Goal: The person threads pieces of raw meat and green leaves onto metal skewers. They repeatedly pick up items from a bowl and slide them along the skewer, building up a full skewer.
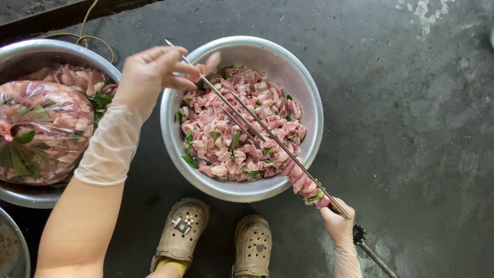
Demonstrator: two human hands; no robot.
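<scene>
The left hand (154, 72), in a thin clear plastic glove, was pinched shut around the far tip of a long thin metal skewer (247, 116), fingers and thumb closed on it above the left rim of a round silver metal bowl (314, 110). The right hand (337, 219), also gloved, gripped the near end of the same skewer, just off the bowl's near right rim. The skewer ran slantwise over the bowl, from far left to near right, with a second thin rod alongside it. A run of pink raw meat pieces (301, 180) with a green leaf sat threaded near the right hand. The bowl held a heap of chopped pink raw meat mixed with green leaves (226, 134). To the left stood a second silver metal bowl (31, 51) holding a clear plastic bag of meat and leaves (43, 128). Near the person, two beige perforated clogs (185, 229) stood on the dark grey concrete floor (411, 128)
</scene>
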